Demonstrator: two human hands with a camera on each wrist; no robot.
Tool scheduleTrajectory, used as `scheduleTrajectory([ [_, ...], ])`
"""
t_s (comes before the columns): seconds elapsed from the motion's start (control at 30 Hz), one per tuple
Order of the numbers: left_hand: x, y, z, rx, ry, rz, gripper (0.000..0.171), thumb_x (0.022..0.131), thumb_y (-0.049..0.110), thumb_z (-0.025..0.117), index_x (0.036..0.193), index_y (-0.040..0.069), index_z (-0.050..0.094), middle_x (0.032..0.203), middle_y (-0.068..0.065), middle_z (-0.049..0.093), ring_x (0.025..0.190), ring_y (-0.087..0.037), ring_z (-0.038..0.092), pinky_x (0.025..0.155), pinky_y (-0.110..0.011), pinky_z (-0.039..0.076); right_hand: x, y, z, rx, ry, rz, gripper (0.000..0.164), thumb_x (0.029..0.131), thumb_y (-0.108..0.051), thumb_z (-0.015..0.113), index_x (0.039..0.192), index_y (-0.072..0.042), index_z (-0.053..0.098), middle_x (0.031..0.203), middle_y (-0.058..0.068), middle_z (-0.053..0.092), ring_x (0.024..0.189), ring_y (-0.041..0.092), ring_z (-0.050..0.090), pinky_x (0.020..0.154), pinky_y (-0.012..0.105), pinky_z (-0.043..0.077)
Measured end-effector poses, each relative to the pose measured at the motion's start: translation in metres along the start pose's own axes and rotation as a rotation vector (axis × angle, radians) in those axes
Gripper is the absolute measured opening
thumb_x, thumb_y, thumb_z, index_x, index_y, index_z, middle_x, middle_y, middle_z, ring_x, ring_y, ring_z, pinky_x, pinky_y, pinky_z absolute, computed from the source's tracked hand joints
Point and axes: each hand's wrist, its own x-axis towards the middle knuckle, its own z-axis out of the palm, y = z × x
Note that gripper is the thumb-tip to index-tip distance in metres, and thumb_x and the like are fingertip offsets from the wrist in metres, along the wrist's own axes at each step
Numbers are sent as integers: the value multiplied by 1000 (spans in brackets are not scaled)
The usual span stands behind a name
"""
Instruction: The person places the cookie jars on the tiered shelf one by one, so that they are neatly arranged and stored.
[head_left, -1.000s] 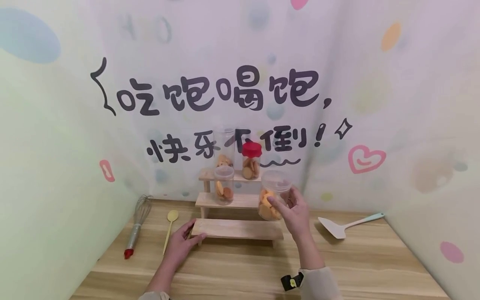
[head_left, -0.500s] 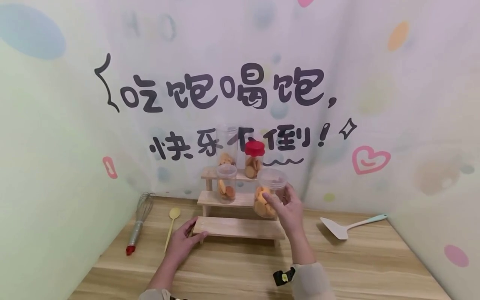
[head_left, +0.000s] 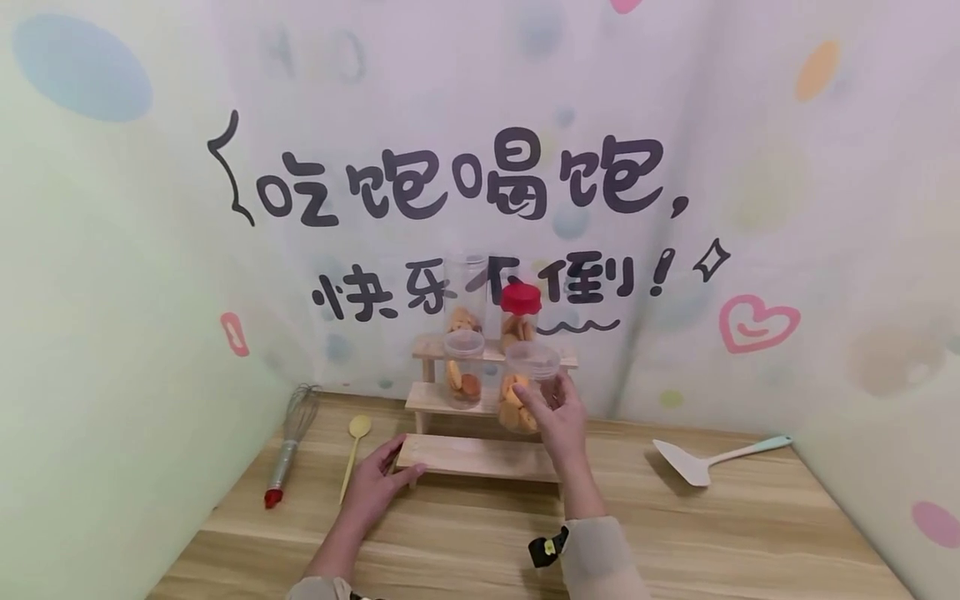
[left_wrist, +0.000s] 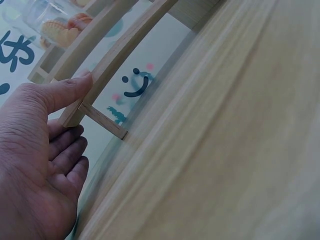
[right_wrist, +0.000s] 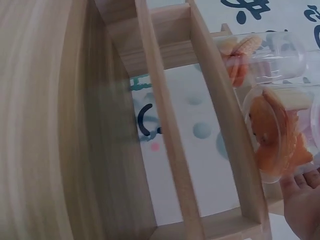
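Note:
My left hand (head_left: pixel 375 490) grips the left end of the lowest step of a three-step wooden display stand (head_left: pixel 472 454). In the left wrist view its thumb lies on the board's edge, with fingers behind. My right hand (head_left: pixel 558 425) holds a wide clear jar (head_left: pixel 531 360) of orange-brown cookies from its right side. That jar is upright at the middle step's right part; I cannot tell whether its base touches the wood. A narrower clear cookie jar (head_left: pixel 464 368) stands to its left. On the top step are a tall clear jar (head_left: pixel 466 292) and a red-lidded jar (head_left: pixel 521 312).
A whisk (head_left: pixel 288 450) with a red handle end and a yellow spoon (head_left: pixel 356 454) lie left of the stand. To the right lies a white spatula (head_left: pixel 693 467) with a pale blue handle end. A printed cloth wall (head_left: pixel 465 83) rises behind the wooden table (head_left: pixel 465 550).
My right hand has carried the wide jar leftward, closer to the narrower jar on the middle step. My left hand keeps its grip on the stand. The head view has shifted slightly.

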Motion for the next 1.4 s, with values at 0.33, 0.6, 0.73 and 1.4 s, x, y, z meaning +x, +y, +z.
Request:
scheduleTrajectory([
  [0.33, -1, -5, -1, 40, 0, -20, 83, 73, 43, 82, 142, 14, 48, 150, -15, 44, 140, -29, 41, 116, -43, 35, -2, 18, 7, -1, -58, -34, 72, 79, -47, 76, 140, -46, 39, 151, -10, 42, 145, 20, 35, 115, 44, 36],
  [0.6, 2, -10, -4, 20, 1, -24, 83, 73, 40, 83, 143, 13, 47, 150, -13, 44, 140, -26, 41, 117, -40, 34, -4, 4, 9, 33, -124, -85, 72, 84, -27, 76, 146, -32, 39, 146, 3, 50, 137, 28, 46, 105, 36, 49],
  [0.73, 4, -6, -2, 9, -12, -1, 83, 74, 39, 83, 143, 10, 47, 150, -15, 43, 141, -28, 40, 117, -41, 33, -3, 0, 5, 36, -128, -104, 69, 85, -24, 75, 145, -30, 40, 146, 5, 50, 133, 31, 49, 95, 20, 52],
  [1.4, 5, -8, 0, -15, -32, -6, 83, 74, 38, 82, 144, 11, 46, 150, -14, 44, 140, -26, 41, 117, -41, 34, 5, 24, 5, -98, -91, -118, 70, 85, -35, 73, 143, -48, 35, 145, -10, 48, 133, 20, 50, 106, 45, 48],
])
